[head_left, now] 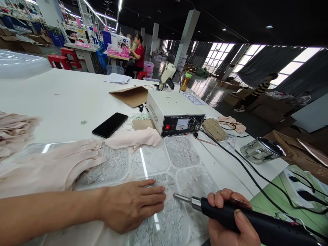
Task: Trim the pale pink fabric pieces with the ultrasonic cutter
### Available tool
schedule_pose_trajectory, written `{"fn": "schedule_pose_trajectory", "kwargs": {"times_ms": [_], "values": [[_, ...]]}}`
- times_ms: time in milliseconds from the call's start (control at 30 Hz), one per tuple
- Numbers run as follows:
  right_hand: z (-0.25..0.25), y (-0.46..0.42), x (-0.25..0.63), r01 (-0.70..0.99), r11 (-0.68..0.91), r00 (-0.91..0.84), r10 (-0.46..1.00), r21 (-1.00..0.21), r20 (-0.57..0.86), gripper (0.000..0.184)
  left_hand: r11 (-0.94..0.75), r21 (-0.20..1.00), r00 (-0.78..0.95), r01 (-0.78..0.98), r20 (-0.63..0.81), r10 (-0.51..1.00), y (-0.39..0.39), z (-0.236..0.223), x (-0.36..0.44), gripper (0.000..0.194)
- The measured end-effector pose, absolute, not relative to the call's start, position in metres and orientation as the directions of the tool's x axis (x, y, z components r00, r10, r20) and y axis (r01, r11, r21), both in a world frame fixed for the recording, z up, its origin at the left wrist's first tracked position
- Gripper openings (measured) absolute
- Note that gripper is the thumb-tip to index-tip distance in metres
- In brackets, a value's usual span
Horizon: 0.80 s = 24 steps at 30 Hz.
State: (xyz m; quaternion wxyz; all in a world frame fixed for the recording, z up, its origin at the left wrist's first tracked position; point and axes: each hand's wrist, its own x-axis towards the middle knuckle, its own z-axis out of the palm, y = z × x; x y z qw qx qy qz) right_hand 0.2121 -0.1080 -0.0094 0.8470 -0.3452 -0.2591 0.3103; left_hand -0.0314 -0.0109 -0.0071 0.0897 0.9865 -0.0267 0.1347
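Note:
My left hand (135,206) lies palm down with its fingers stretched out on a clear plastic mat with a grey stone pattern (191,179). A small pale patch shows at its fingertips; I cannot make out what it is. In my right hand (230,218) is a black corded handheld ultrasonic tool (220,212), gripped round its body. Its metal tip points left, just beside my left fingertips; whether it touches the mat I cannot tell. Pale pink fabric pieces (58,164) lie left of my hand, and another folded fabric piece (134,139) lies beyond it.
A white control box (176,109) with a dial stands ahead, its black cable (238,160) running right. Around it are a phone (110,125), cardboard (130,96), an oval card template stack (214,129), a bottle (186,82) and a lidded glass jar (261,150). Co-workers are farther back.

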Motion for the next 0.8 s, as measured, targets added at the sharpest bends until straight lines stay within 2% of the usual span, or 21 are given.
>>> {"fn": "schedule_pose_trajectory", "kwargs": {"times_ms": [267, 567, 800], "values": [[-0.006, -0.109, 0.213, -0.286, 0.529, 0.681, 0.699, -0.799, 0.218, 0.012, -0.981, 0.178, 0.961, -0.076, 0.277, -0.024, -0.011, -0.009, -0.032, 0.042], [-0.001, -0.102, 0.205, -0.248, 0.572, 0.695, 0.667, -0.782, 0.268, 0.009, -0.985, 0.161, 0.968, -0.068, 0.25, -0.026, -0.011, -0.009, -0.032, 0.041], [-0.002, -0.1, 0.203, -0.233, 0.554, 0.676, 0.684, -0.799, 0.276, 0.008, -0.985, 0.155, 0.957, -0.077, 0.287, -0.03, -0.011, -0.008, -0.032, 0.04]]}}
